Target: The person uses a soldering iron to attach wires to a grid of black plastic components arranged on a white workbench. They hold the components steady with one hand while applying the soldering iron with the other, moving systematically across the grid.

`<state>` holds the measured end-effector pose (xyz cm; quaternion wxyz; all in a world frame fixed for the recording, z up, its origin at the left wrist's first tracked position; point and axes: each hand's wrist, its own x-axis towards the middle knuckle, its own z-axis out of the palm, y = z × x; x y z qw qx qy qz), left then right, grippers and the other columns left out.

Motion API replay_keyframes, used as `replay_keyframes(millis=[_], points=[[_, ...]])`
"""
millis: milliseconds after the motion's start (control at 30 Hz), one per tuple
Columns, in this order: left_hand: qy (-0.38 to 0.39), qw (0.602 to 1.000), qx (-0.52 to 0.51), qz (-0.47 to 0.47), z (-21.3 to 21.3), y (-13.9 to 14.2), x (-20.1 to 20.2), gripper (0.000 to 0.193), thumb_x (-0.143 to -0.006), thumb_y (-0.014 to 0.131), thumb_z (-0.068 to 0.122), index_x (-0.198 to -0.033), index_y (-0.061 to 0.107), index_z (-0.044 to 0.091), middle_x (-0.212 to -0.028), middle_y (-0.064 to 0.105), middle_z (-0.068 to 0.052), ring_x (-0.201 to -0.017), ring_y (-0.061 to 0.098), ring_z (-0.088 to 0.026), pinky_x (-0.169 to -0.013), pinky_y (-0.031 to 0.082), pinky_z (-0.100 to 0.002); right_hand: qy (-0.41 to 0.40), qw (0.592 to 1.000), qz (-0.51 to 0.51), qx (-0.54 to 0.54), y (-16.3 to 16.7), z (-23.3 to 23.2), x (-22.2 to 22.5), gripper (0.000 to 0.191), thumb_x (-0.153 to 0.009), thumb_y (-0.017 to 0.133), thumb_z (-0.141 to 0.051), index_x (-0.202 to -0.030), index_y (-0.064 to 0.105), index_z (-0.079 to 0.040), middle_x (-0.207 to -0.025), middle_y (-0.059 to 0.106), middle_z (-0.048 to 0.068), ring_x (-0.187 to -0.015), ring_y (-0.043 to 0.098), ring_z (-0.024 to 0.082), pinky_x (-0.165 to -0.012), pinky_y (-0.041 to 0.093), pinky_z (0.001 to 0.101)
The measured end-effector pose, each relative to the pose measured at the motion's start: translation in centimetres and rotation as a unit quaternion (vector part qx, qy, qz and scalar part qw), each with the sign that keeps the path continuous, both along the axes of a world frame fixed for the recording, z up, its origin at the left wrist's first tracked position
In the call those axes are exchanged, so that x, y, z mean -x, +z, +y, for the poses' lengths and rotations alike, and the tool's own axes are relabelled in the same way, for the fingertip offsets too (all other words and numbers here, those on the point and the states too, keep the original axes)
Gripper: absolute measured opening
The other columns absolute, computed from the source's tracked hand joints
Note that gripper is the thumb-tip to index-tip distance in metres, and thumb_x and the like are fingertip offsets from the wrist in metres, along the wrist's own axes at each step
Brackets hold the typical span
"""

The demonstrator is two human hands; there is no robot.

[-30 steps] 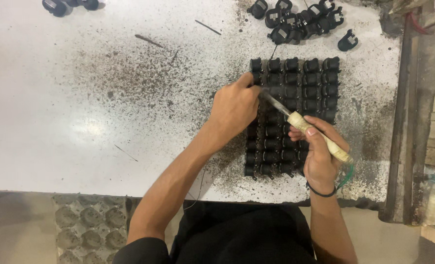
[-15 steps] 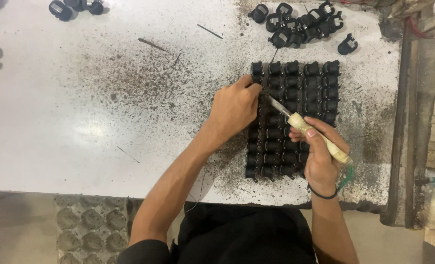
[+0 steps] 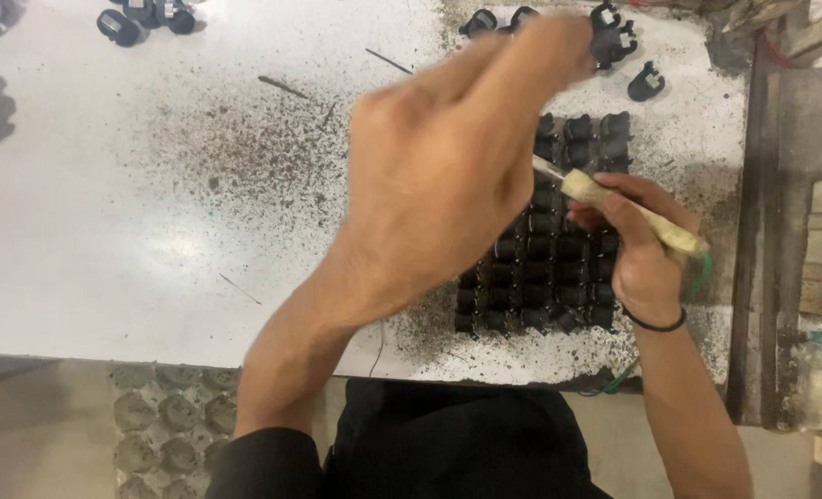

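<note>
The white table (image 3: 106, 231) lies open at left; the block of black parts (image 3: 559, 277) crowds its right.

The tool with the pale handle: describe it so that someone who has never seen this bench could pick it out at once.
Start at the white table, speckled with dark grit, and find the block of small black parts set in rows near its right end. Over that block, the right hand holds the tool. Alone among the black pieces, it is a long pale handle with a thin metal tip pointing up-left.

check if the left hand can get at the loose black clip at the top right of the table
Probably yes: the left hand is raised and blurred, holds nothing visible, and bare table surrounds the clip.
</note>
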<state>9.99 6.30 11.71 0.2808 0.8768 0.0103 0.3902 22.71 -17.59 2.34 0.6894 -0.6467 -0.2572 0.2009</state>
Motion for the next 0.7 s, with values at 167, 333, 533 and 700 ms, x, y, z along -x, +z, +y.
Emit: replay_keyframes(millis=[167, 333, 533, 700], points=[[0.122, 0.985, -0.082, 0.09, 0.9, -5.4, -3.4, 0.033, -0.086, 0.058, -0.005, -0.115, 0.067, 0.007, -0.104, 0.071, -0.011, -0.09, 0.071, -0.026, -0.054, 0.056, -0.029, 0.023, 1.0, -0.005, -0.007, -2.6, 1.0, -0.9, 0.026, -0.106, 0.057, -0.005, -0.126, 0.065, 0.009, -0.113, 0.073, 0.021, -0.097, 0.074, 0.027, -0.086, 0.061, 0.0352], [0.107, 0.978, 0.019, 0.181, 0.3, -13.4, -2.4, 0.028, -0.088, 0.065, 0.0, -0.11, 0.079, 0.01, -0.095, 0.068, -0.011, -0.065, 0.07, -0.025, -0.051, 0.056, -0.038, 0.007, 1.0, -0.009, -0.006, -3.2, 0.7, -1.1, 0.027, -0.106, 0.058, -0.006, -0.127, 0.066, 0.009, -0.113, 0.073, 0.022, -0.098, 0.074, 0.027, -0.087, 0.061, 0.0348], [0.087, 0.979, 0.039, 0.18, 1.2, -14.3, -3.0, 0.019, -0.086, 0.067, 0.006, -0.099, 0.081, 0.009, -0.092, 0.067, -0.012, -0.065, 0.069, -0.033, -0.058, 0.057, -0.045, 0.022, 0.999, -0.03, 0.009, -3.2, 1.3, -0.9, 0.027, -0.106, 0.059, -0.006, -0.127, 0.066, 0.009, -0.113, 0.073, 0.022, -0.098, 0.075, 0.027, -0.087, 0.061, 0.0349], [0.06, 0.975, 0.045, 0.209, 1.7, -12.9, -3.9, 0.01, -0.086, 0.067, 0.007, -0.088, 0.076, 0.006, -0.09, 0.065, -0.014, -0.072, 0.069, -0.037, -0.065, 0.056, -0.049, 0.009, 0.999, -0.023, 0.03, -3.1, 1.5, -0.9, 0.027, -0.106, 0.058, -0.007, -0.126, 0.066, 0.009, -0.112, 0.074, 0.022, -0.097, 0.075, 0.027, -0.086, 0.06, 0.0333]])
